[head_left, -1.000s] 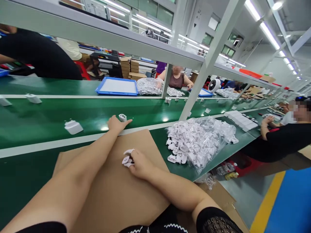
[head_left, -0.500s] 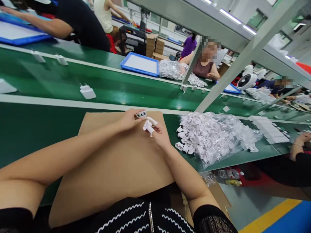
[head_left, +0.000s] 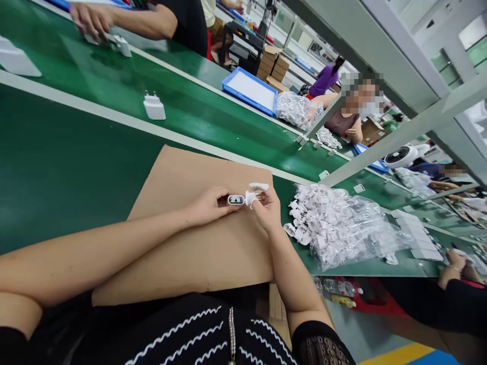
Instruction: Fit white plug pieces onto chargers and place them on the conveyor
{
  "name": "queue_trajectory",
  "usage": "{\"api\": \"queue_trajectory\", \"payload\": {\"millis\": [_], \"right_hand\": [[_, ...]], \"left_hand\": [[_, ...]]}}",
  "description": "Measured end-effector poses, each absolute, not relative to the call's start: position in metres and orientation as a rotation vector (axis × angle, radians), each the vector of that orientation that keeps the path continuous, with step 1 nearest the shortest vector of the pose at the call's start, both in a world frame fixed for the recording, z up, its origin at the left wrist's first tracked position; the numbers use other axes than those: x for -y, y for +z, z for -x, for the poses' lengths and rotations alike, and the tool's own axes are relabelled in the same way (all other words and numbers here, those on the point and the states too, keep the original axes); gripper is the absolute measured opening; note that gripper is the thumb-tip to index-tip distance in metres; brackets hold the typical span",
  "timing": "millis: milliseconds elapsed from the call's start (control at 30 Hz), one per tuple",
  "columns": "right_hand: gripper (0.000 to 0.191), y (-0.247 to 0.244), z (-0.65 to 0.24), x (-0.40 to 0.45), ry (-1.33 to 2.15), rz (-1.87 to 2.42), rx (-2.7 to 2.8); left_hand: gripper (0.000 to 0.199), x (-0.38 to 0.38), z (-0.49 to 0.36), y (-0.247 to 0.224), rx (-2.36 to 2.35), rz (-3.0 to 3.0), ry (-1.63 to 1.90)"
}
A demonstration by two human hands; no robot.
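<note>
Head view: left hand point(head_left: 207, 207) closed round a smooth white plastic charger body point(head_left: 236, 200), dark port end showing, fingers and thumb clamped on it. Right hand point(head_left: 267, 210) pinches small matte-white plastic pieces point(head_left: 254, 195) between thumb and fingertips, right against the charger's end. The hands are nearly together, above a flat brown cardboard sheet point(head_left: 228, 258) laid on a green conveyor belt point(head_left: 76, 152). Best kept as a firm fingertip pinch, ends lined up, port face unblocked. Just right of the hands lies a crinkly clear plastic bag point(head_left: 342, 238) of loose white pieces. Across the belt, a squat white charger point(head_left: 154, 107) stands upright, with a blue-rimmed rectangular tray point(head_left: 247, 100) beyond it.
</note>
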State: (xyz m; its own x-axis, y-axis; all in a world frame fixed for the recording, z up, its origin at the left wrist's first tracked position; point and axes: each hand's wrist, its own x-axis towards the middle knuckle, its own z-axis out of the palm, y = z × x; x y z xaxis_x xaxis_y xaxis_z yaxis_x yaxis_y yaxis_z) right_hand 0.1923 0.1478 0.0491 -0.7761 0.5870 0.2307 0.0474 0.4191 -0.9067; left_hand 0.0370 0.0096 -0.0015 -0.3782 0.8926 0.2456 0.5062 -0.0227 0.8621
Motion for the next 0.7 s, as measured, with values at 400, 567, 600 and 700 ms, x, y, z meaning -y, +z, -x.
{"api": "queue_trajectory", "payload": {"millis": [400,567,600,700], "right_hand": [[0.025,0.058,-0.194,-0.141,0.724,0.287,2.543],[0.026,0.058,-0.186,-0.140,0.473,0.239,2.718],[0.024,0.059,-0.183,-0.142,0.453,0.245,2.736],[0.021,0.061,-0.179,-0.148,0.431,0.225,2.785]], "left_hand": [[0.033,-0.011,-0.035,0.002,-1.881,-1.470,1.388],[0.037,-0.008,-0.035,0.006,-1.868,-1.443,1.373],[0.038,-0.008,-0.034,0.007,-1.855,-1.443,1.374],[0.040,-0.008,-0.034,0.008,-1.822,-1.436,1.382]]}}
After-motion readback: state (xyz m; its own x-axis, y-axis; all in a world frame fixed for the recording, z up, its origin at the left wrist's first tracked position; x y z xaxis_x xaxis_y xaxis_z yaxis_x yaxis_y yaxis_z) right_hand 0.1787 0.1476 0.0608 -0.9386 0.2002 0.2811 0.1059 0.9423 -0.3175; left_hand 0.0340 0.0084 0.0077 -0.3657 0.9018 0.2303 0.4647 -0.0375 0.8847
